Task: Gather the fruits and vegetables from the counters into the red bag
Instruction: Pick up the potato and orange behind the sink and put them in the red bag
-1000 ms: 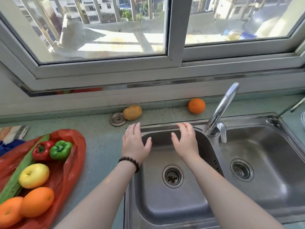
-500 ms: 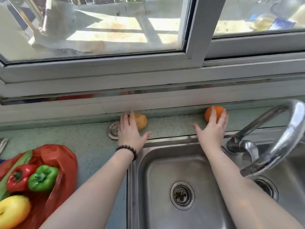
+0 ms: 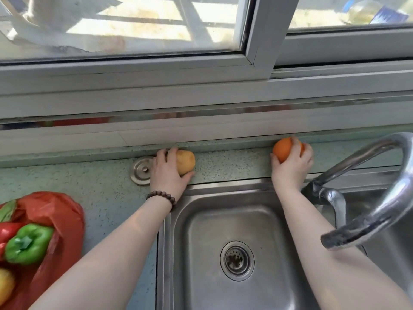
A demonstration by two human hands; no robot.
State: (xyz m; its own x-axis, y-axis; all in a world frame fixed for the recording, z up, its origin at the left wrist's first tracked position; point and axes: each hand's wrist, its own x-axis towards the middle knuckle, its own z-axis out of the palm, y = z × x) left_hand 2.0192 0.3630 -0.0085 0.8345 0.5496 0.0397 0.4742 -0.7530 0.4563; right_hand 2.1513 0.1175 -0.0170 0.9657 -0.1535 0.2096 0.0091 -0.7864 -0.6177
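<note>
Brushed steel sink (image 3: 245, 211); speckled matt counter (image 3: 100, 182); glossy plastic bag (image 3: 64, 211)

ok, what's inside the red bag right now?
In the red bag: a green pepper, a red pepper, a yellow fruit and a green strip at the top edge. The rest runs out of frame, so it cannot be seen.

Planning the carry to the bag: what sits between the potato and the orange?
Head view: only bare speckled counter between potato and orange.

A home kitchen: a stainless steel sink (image 3: 234, 220) with a curved tap (image 3: 380, 193), set in a speckled worktop (image 3: 100, 182) beneath a window (image 3: 134, 30).
</note>
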